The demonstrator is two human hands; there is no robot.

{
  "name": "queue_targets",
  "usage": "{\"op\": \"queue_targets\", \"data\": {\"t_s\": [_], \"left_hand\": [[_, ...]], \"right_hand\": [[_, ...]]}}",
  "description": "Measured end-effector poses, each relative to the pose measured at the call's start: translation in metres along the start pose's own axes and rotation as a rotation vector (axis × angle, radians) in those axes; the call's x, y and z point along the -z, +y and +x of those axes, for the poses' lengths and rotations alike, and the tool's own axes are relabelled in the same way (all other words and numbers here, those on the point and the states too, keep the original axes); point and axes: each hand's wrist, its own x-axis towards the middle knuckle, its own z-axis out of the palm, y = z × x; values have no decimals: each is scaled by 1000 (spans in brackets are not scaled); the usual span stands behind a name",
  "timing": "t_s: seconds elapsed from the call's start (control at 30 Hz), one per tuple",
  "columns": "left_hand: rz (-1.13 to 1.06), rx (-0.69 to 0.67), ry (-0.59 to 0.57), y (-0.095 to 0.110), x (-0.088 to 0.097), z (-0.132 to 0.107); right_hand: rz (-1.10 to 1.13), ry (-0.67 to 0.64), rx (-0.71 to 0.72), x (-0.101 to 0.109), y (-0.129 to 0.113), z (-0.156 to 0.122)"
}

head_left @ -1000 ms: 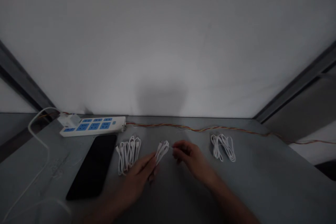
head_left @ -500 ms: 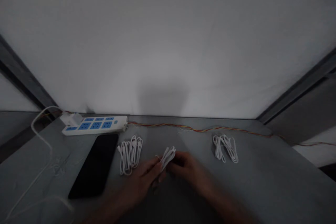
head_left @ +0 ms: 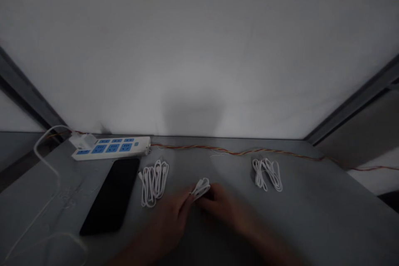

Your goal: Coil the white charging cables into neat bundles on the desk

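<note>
Near the front middle of the table, my left hand [head_left: 174, 216] is closed on a white coiled cable [head_left: 201, 188], whose loops stick up above the fingers. My right hand [head_left: 220, 203] is closed at the right side of the same coil, its fingertips touching it; part of its grip is hidden in shadow. Left of my hands lie several coiled white cables [head_left: 153, 183] side by side. Farther right are more coiled white cables [head_left: 267, 174], lying flat on the table.
A black phone [head_left: 110, 197] lies at the left. Behind it, a white power strip [head_left: 115, 148] with blue sockets holds a white charger [head_left: 83, 141] with its own cable [head_left: 46, 160]. Twisted red and yellow wires [head_left: 199, 147] run along the wall [head_left: 193, 50] at the table's back.
My left hand has turned and moved slightly right, closer to my right hand. The held cable coil sits a little lower and tilts more to the right.
</note>
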Motion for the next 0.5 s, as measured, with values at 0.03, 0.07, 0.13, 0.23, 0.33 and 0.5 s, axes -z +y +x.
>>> {"op": "queue_targets", "data": {"t_s": [0.03, 0.07, 0.13, 0.23, 0.33, 0.5], "left_hand": [[25, -27, 9, -1, -1, 0], [47, -49, 23, -2, -1, 0], [78, -84, 42, -4, -1, 0], [104, -123, 51, -7, 0, 1], [146, -162, 77, -14, -5, 2], [314, -173, 130, -31, -19, 0]], "right_hand": [[1, -2, -2, -1, 1, 0], [19, -14, -6, -1, 2, 0], [82, -41, -13, -3, 3, 0], [151, -30, -39, -5, 4, 0], [174, 9, -71, -8, 2, 0], [207, 85, -89, -13, -2, -1]]}}
